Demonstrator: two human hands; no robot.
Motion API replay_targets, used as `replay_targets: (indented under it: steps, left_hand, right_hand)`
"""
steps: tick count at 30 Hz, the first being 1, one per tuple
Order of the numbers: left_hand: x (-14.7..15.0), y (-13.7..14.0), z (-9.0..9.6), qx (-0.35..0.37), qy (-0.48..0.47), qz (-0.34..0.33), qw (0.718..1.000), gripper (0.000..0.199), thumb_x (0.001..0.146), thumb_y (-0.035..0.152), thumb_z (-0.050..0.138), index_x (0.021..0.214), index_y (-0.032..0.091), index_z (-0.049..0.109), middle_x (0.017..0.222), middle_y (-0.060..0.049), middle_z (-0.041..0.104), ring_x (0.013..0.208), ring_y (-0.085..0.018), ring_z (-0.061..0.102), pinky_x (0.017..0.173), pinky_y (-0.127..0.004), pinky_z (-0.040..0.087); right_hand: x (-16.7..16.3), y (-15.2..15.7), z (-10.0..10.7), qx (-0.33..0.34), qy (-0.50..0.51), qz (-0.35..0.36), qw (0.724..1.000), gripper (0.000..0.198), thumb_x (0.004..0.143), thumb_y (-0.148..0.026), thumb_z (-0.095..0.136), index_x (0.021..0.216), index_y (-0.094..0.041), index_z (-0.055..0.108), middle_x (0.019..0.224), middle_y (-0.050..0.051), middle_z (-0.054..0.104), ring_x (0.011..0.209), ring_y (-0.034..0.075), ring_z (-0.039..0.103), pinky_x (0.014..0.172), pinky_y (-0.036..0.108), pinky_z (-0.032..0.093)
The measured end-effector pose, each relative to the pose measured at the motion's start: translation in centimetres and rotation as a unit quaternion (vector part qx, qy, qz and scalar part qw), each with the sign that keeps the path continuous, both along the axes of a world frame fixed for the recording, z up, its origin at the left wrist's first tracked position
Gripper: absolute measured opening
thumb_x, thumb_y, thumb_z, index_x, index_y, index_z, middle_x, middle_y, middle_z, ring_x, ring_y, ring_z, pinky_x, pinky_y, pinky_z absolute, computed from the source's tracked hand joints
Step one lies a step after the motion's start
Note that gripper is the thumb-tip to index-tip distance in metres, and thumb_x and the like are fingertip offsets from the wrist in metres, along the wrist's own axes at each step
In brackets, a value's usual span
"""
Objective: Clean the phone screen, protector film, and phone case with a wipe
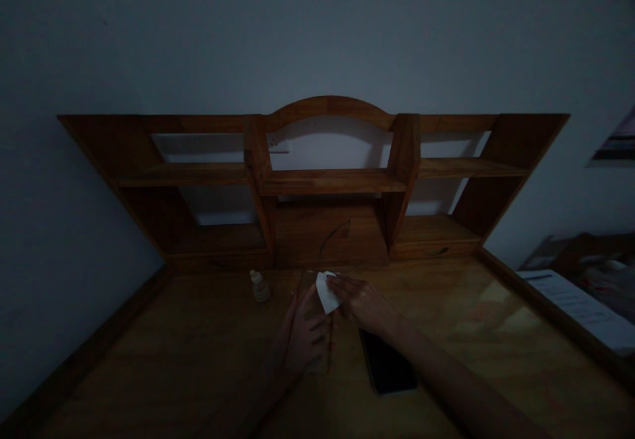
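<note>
My right hand is closed on a small white wipe, pinched under its fingertips. The wipe lies against the upper right part of a see-through, flat, oblong piece with reddish edge lines, whose exact kind I cannot make out in the dim light. Around that piece, from the left side, my left hand is closed, its fingers bent across it. A small bottle with a pale cap stands on the desk left of both hands. Below my right wrist lies a dark smartphone, partly covered by the forearm.
The wooden desk has raised side edges. Along its back stands a wooden shelf unit with drawers and a dangling cord. A wall socket shows behind it. Papers lie beyond the right edge.
</note>
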State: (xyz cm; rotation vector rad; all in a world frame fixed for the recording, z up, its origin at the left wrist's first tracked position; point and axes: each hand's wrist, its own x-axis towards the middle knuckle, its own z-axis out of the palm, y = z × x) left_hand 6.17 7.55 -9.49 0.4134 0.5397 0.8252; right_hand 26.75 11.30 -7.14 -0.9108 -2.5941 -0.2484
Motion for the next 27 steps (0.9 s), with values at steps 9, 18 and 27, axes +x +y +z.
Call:
replay_targets:
  steps: [9, 18, 27]
  left_hand:
    - [0.3, -0.5, 0.7, 0.011, 0.054, 0.036, 0.998, 0.052, 0.093, 0.052, 0.048, 0.135, 0.021, 0.047, 0.115, -0.011, 0.061, 0.091, -0.021, 0.063, 0.075, -0.04, 0.055]
    - [0.3, -1.0, 0.1, 0.034, 0.094, 0.074, 0.992, 0.041, 0.093, 0.043, 0.054, 0.125, 0.017, 0.054, 0.116, -0.01, 0.06, 0.093, -0.018, 0.062, 0.079, -0.038, 0.055]
    - [1.0, -0.7, -1.1, 0.064, 0.159, 0.119, 0.978, 0.063, 0.09, 0.057, 0.047, 0.146, 0.033, 0.034, 0.145, -0.009, 0.046, 0.096, -0.024, 0.065, 0.068, -0.033, 0.055]
  right_hand:
    - [-1.2, -1.1, 0.7, 0.01, -0.014, -0.022, 1.0, 0.045, 0.086, -0.006, 0.055, 0.131, -0.003, 0.055, 0.135, 0.021, 0.057, 0.122, 0.026, 0.058, 0.103, 0.037, 0.049]
    - [-2.5, -2.4, 1.7, 0.051, -0.074, -0.045, 0.995, 0.037, 0.089, -0.01, 0.057, 0.124, 0.002, 0.058, 0.124, 0.025, 0.063, 0.115, 0.029, 0.062, 0.099, 0.038, 0.05]
    - [-4.1, -4.5, 2.2, 0.065, -0.146, -0.076, 0.984, 0.032, 0.088, -0.009, 0.055, 0.117, 0.005, 0.062, 0.12, 0.028, 0.063, 0.107, 0.034, 0.063, 0.085, 0.041, 0.056]
